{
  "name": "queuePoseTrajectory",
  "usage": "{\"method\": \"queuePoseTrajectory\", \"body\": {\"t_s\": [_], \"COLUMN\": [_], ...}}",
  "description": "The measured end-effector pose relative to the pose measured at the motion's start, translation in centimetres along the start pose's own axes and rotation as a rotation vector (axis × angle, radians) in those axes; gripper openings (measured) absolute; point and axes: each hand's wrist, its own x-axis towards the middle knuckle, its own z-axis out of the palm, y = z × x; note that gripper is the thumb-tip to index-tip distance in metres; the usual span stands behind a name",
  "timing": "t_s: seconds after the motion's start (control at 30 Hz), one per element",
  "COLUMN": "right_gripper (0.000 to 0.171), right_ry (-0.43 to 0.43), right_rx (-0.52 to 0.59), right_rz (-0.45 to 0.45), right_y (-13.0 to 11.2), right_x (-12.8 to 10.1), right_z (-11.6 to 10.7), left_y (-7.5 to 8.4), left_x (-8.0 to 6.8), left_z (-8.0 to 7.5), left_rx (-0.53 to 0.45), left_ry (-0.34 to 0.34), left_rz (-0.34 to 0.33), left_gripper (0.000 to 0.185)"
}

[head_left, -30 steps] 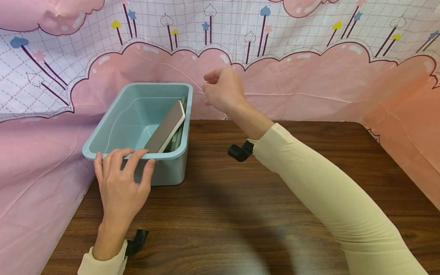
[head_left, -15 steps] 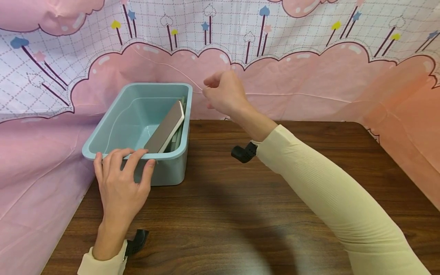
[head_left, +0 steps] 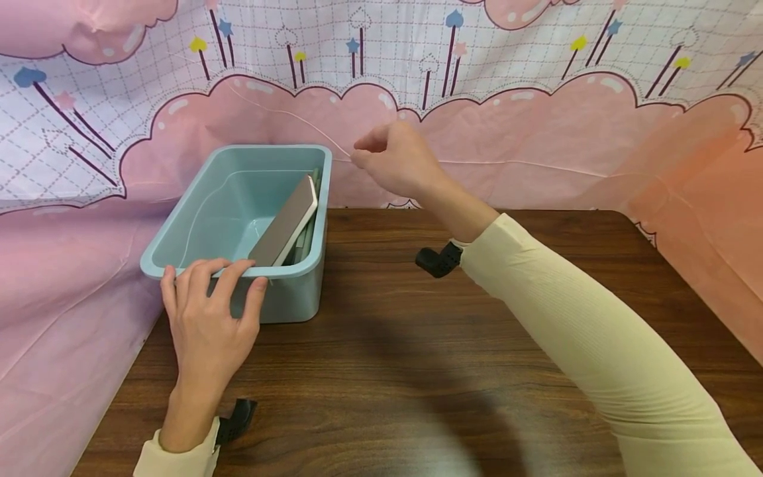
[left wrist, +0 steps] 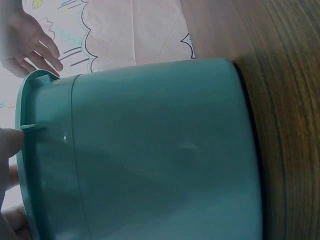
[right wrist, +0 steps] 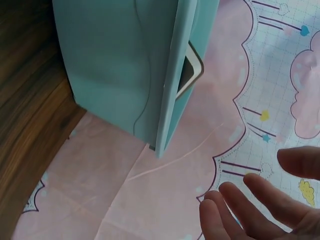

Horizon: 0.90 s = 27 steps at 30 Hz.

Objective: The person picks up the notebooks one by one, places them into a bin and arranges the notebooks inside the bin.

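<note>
— Right, left hand (head_left: 205, 318) first: how does it sit?

— Palm down, forearm low over the wooden table (head_left: 417, 371). Fingers hooked over the near rim of the teal bin (head_left: 238, 205), thumb pressed to the outer wall beside them; it grips that rim. Left wrist view shows a fingertip on the rim lip.

— And inside the bin?

— Just beyond those fingertips a flat tablet (head_left: 286, 222) leans tilted against the bin's right wall, its upper end near the far rim.

— Right hand (head_left: 396, 162)?

— Raised off the table, arm stretched forward, wrist bent. Fingers loosely curled, holding nothing; right wrist view shows them slack and spread. It hovers just right of the bin's far corner, before the pink backdrop (head_left: 536, 146), not touching the bin.
</note>
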Motion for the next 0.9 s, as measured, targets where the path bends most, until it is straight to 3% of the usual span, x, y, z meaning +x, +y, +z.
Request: {"method": "queuePoseTrajectory", "body": {"t_s": [0.3, 0.67, 0.9], "right_gripper": [0.053, 0.068, 0.074], "right_ry": [-0.077, -0.058, -0.021], "right_rx": [-0.03, -0.145, -0.242], "right_rz": [-0.024, -0.073, -0.089], "right_y": [1.7, 5.1, 8.3], "right_x": [-0.6, -2.0, -3.6], "right_z": [-2.2, -4.7, -7.1], "left_y": [0.1, 0.3, 0.7], "left_x": [0.0, 0.0, 0.7], "left_z": [0.0, -0.5, -1.3], "left_rx": [0.007, 0.009, 0.033], "left_ry": [0.001, 0.005, -0.083], "left_rz": [-0.003, -0.003, -0.021], "left_gripper": [0.039, 0.041, 0.041]}}
